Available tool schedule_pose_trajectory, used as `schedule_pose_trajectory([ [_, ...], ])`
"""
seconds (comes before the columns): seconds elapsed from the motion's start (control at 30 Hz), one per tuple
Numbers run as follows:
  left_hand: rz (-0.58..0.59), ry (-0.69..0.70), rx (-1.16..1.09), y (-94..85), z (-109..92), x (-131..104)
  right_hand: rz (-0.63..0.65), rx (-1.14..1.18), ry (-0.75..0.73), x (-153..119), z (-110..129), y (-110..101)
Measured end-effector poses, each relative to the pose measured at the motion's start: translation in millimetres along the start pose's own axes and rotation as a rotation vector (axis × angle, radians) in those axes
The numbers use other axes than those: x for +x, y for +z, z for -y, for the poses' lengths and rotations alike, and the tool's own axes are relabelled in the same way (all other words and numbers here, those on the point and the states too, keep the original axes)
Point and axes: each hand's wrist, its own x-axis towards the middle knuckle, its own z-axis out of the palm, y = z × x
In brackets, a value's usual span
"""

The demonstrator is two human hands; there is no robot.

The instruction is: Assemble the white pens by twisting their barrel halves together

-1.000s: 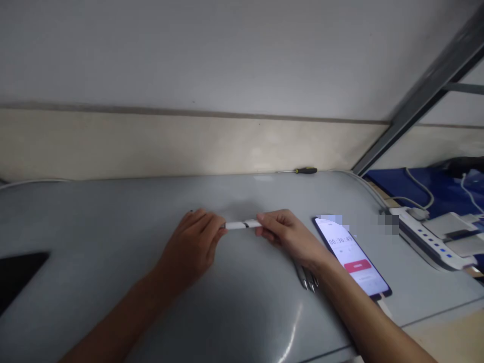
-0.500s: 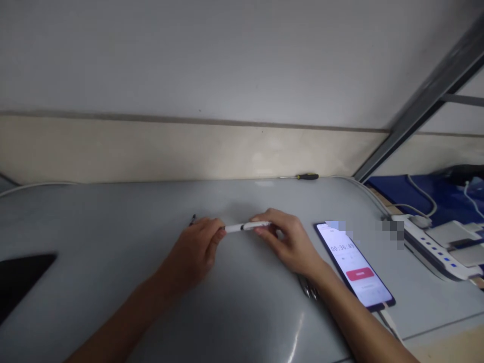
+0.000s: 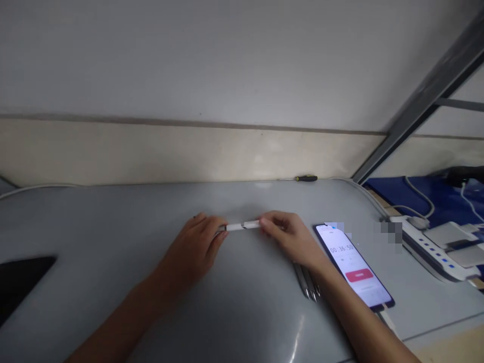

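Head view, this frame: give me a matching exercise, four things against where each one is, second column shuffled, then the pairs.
Things:
1. white pen
2. phone
3. screwdriver
4. power strip

Places:
A. at the far edge of the grey table, by the wall
B. between the left hand and right hand
C. off the table's right side, cables plugged in
D. flat on the table right of the right wrist, screen lit

Pairs: 1-B, 2-D, 3-A, 4-C

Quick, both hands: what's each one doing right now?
Left hand: fingers closed on the left end of the white pen.
Right hand: fingers closed on the pen's right end.
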Motion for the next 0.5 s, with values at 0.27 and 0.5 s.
schedule_pose_trajectory([
  [0.27, 0.045, 0.001, 0.052, 4.5, 6.7, -1.1, 0.013, -0.014, 0.003, 1.4, -4.2, -1.1],
  [0.5, 0.03, 0.01, 0.052, 8.7, 6.7, -1.3, -0.037, -0.002, -0.041, 2.4, -6.0, -0.7],
])
